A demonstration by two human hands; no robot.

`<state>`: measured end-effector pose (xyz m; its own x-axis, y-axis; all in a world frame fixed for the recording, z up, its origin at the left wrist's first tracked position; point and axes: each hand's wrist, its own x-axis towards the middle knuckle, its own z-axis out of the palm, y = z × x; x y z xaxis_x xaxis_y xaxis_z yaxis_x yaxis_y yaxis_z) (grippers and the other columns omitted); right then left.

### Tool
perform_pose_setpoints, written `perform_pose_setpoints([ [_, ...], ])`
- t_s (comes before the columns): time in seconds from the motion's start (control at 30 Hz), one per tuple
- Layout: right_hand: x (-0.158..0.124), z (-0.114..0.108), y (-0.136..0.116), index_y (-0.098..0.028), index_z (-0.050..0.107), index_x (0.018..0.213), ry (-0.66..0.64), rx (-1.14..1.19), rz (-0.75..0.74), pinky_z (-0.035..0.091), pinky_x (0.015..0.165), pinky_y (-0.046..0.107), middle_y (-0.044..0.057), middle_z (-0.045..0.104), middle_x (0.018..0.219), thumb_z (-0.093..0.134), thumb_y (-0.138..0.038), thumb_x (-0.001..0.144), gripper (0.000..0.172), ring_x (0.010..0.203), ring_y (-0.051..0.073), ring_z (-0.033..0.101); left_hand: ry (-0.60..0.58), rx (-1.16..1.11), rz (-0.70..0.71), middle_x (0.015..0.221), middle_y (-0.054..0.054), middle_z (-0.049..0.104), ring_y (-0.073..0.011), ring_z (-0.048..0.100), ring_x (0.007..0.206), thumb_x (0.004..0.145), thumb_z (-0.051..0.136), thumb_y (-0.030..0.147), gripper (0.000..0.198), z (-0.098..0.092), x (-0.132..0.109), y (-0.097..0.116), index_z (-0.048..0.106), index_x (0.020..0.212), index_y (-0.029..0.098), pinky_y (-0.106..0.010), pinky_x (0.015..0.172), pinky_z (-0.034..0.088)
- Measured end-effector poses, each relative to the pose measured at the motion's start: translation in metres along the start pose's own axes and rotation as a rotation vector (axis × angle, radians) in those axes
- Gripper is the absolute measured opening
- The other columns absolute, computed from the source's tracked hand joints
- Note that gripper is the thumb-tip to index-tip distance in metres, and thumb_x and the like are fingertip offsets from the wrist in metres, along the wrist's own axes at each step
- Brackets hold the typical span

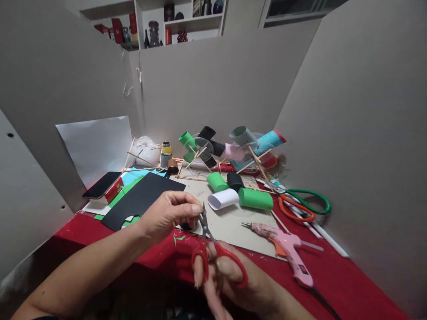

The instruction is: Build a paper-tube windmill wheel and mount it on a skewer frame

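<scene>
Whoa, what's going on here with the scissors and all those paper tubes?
Somebody has red scissors in their right hand, with the blades up by the left hand's fingertips. What those fingertips pinch, if anything, is too hidden to tell. Four tubes, two green, one black and one white, lie just beyond. A pink glue gun lies on the right, and black paper on the left.
</scene>
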<state>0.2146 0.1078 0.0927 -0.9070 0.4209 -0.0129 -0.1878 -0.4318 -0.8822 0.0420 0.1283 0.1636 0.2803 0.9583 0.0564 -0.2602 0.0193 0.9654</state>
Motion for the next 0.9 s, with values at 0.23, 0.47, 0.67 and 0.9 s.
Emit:
perform_pose_setpoints([
  [0.23, -0.027, -0.005, 0.022, -0.011, 0.060, 0.064, -0.068, -0.180, 0.082, 0.027, 0.046, 0.016, -0.004, 0.045, 0.054, 0.072, -0.079, 0.056, 0.069, 0.047, 0.004, 0.035, 0.062, 0.124, 0.205, 0.047, 0.002, 0.046, -0.0108, 0.044, 0.048, 0.082, 0.066, 0.040, 0.041, -0.023, -0.016, 0.017, 0.059, 0.048, 0.018, -0.024, 0.050, 0.040],
  [0.47, -0.054, -0.018, 0.031, -0.011, 0.065, 0.067, 0.039, -0.206, -0.011, 0.027, 0.045, 0.018, -0.004, 0.042, 0.052, 0.065, -0.075, 0.069, 0.064, 0.045, 0.005, 0.031, 0.008, 1.125, 0.376, 0.119, -0.010, 0.068, -0.0149, 0.060, 0.067, 0.083, 0.068, 0.035, 0.037, -0.043, -0.008, -0.017, 0.069, 0.118, 0.025, -0.027, 0.070, 0.045],
  [0.67, -0.061, -0.025, 0.043, -0.010, 0.063, 0.066, 0.058, -0.239, -0.097, 0.027, 0.040, 0.017, -0.003, 0.044, 0.049, 0.062, -0.076, 0.072, 0.067, 0.041, 0.005, 0.035, -0.196, 1.486, 0.211, 0.069, -0.002, 0.064, -0.0135, 0.051, 0.056, 0.083, 0.065, 0.030, 0.013, -0.050, 0.031, -0.031, 0.069, 0.079, 0.019, -0.024, 0.056, 0.032],
  [0.9, -0.075, -0.028, 0.052, -0.014, 0.057, 0.072, 0.288, -0.167, -0.103, 0.032, 0.041, 0.017, 0.001, 0.055, 0.053, 0.066, -0.076, 0.069, 0.063, 0.043, 0.008, 0.048, 0.058, 1.213, 0.517, 0.058, 0.003, 0.050, -0.0094, 0.043, 0.055, 0.090, 0.059, 0.028, 0.029, -0.043, 0.015, -0.030, 0.061, 0.064, 0.014, -0.022, 0.054, 0.033],
])
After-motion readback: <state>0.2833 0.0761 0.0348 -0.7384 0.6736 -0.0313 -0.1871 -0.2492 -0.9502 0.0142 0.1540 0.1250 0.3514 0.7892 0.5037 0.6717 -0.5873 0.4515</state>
